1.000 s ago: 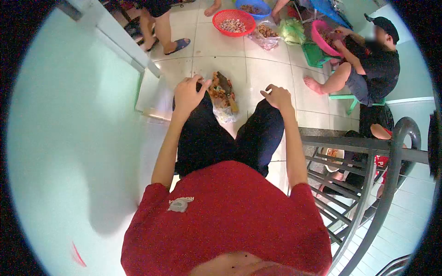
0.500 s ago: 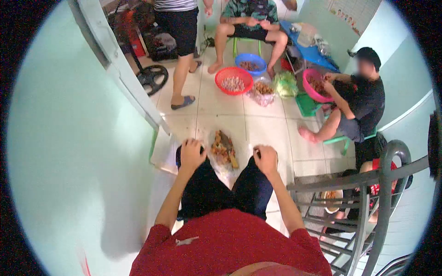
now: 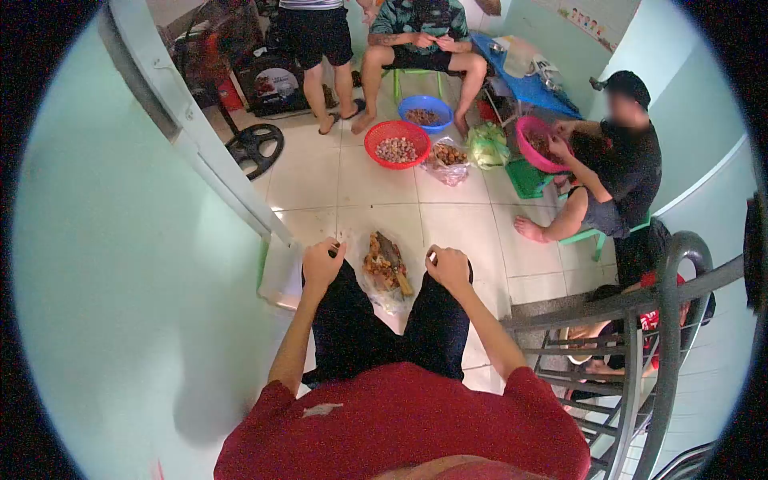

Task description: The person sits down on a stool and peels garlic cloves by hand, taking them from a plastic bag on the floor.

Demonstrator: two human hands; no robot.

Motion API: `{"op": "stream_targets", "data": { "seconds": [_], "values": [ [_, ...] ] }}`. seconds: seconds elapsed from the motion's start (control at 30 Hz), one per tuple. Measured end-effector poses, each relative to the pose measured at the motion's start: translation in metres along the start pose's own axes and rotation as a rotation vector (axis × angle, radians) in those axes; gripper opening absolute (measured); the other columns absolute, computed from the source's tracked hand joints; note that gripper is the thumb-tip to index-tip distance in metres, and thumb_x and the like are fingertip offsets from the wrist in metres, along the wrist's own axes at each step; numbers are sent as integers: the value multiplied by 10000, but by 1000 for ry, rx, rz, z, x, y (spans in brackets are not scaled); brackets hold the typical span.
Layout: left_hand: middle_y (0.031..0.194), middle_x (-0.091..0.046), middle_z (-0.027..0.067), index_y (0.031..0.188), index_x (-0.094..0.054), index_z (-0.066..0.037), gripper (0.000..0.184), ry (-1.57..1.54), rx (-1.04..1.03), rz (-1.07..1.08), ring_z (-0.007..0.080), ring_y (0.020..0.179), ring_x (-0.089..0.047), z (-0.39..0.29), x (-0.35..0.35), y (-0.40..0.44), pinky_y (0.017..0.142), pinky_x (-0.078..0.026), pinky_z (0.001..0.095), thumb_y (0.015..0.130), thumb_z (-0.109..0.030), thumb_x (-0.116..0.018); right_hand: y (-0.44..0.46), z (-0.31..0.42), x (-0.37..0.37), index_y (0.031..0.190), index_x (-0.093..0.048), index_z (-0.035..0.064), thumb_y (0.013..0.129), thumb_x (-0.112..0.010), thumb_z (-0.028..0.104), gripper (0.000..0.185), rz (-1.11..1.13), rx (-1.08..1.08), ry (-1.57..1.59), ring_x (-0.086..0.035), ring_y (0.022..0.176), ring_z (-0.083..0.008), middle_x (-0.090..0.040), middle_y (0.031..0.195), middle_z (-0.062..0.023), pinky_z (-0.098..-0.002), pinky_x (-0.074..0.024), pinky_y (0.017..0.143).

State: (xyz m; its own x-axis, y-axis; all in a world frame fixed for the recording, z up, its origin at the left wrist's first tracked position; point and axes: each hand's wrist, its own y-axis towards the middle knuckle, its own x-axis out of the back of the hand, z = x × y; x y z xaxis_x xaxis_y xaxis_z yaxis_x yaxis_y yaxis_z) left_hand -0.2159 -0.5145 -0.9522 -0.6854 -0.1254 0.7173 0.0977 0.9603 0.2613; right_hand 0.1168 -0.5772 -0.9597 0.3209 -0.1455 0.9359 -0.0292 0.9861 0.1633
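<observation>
My left hand (image 3: 322, 263) rests over my left knee, its fingers loosely bent and nothing seen in it. Over the other knee lies my right hand (image 3: 449, 265), also loosely bent and without anything visible in it; its fingertips are partly hidden. On the floor between my knees, apart from both hands, is a clear plastic bag (image 3: 394, 302). It holds a heap of brown and orange food scraps (image 3: 386, 264), with a longer yellowish piece at the near end.
Ahead stand a red basket (image 3: 398, 145) of small pale pieces, a blue basin (image 3: 426, 114), a filled bag (image 3: 450, 155) and leafy greens (image 3: 488, 145). A seated person holds a pink basin (image 3: 541, 144). A metal railing (image 3: 632, 304) runs along my right; a fan base (image 3: 256, 152) stands left.
The person at the upper left has stepped back and to the right, and now stands with feet close together. My view has shifted slightly; my hands stay on my knees.
</observation>
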Motion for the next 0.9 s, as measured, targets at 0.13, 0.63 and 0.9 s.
{"op": "stream_targets", "data": {
  "seconds": [0.13, 0.63, 0.9],
  "values": [
    [788, -723, 137, 853, -716, -65, 291, 44, 42, 24, 326, 759, -692, -14, 2, -1, 774, -505, 425, 884, -349, -663, 2, -4, -13, 878, -689, 117, 819, -654, 294, 190, 4, -8, -41, -674, 710, -324, -680, 713, -143, -474, -529, 684],
    [859, -729, 120, 892, -720, -86, 270, 110, -53, -108, 329, 833, -680, 4, 2, -18, 824, -489, 428, 890, -352, -670, -22, 7, 0, 887, -690, 122, 837, -660, 225, 119, -184, -45, 4, -656, 753, -306, -697, 756, -84, -447, -519, 703],
    [917, -728, 120, 956, -737, -95, 316, 146, -15, -66, 329, 896, -673, 11, 15, -17, 832, -497, 454, 884, -394, -665, -15, 9, 10, 916, -723, 157, 846, -672, 260, 134, -86, -45, 2, -654, 885, -308, -698, 785, -81, -447, -487, 822]
  ]
}}
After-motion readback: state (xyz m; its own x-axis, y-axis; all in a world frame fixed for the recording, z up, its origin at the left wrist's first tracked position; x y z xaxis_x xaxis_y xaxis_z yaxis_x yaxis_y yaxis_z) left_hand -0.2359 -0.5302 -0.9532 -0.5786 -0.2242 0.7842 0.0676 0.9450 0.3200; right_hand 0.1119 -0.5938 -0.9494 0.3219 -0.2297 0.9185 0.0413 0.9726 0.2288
